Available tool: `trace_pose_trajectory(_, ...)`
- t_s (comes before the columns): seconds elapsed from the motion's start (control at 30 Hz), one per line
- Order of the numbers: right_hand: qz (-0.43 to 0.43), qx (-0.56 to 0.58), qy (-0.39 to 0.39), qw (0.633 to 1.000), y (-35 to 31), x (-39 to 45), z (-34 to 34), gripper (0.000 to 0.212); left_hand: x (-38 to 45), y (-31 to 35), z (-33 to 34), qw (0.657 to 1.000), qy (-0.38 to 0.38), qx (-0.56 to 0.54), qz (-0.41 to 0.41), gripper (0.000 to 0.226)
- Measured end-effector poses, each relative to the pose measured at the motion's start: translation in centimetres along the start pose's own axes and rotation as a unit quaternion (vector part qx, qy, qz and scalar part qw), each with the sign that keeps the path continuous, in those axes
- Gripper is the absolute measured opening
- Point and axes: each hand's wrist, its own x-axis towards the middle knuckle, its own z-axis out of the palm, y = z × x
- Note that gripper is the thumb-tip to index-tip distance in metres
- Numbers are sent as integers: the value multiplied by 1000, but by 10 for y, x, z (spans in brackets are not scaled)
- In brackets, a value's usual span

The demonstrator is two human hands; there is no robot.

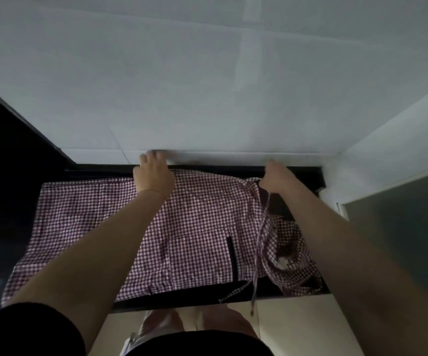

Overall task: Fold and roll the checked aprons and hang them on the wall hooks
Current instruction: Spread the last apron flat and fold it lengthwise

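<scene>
— Where's the checked apron (99, 222)?

— Spread across the dark bench (194, 295) in the lower middle of the frame, maroon-and-white check. Its left part lies flat; its right part is bunched and lifted.

— And the left hand (153, 176)?

— At the apron's far edge, just left of centre, by the foot of the pale wall (207, 86). Its fingers are curled over that edge, gripping the cloth.

— The right hand (275, 178)?

— Right of centre, at about the same height. It is closed on a gathered bit of the apron's top corner, holding it up off the bench.

— Anything hanging from it?

— A thin checked tie (259, 242) drops from below that hand, down across the cloth and past the bench's near edge.

— Anything else there?

— A second crumpled checked apron (292, 268) lies at the lower right of the bench, partly under the right forearm. A dark strap (232, 258) runs across the cloth near centre. A black sleeve (35, 327) fills the lower left corner.
</scene>
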Motion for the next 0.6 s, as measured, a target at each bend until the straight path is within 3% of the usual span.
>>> trace_pose_trajectory(0.03,8,10,65,998,3,2,11,73,-6,3,8,1000,20,-10,7,40)
trace_pose_trajectory(0.1,19,63,58,996,4,1,35,85,-25,14,25,999,1,-27,40,39)
trace_pose_trajectory(0.17,21,76,47,996,3,-3,56,76,-48,27,44,994,-60,-29,81,45)
trace_pose_trajectory(0.27,60,76,51,994,7,-4,73,69,-73,41,65,981,-176,-22,83,83)
trace_pose_trajectory(0.33,80,50,11,996,15,-1,73,57,-80,46,73,968,-240,1,77,107)
trace_pose_trajectory(0.4,88,-1,-85,992,24,1,62,33,-78,46,73,962,-263,22,70,117)
trace_pose_trajectory(0.47,93,-46,-165,981,31,0,45,23,-73,48,69,956,-283,44,60,121)
trace_pose_trajectory(0.6,85,-123,-146,978,41,7,18,28,-67,46,65,943,-320,84,47,118)
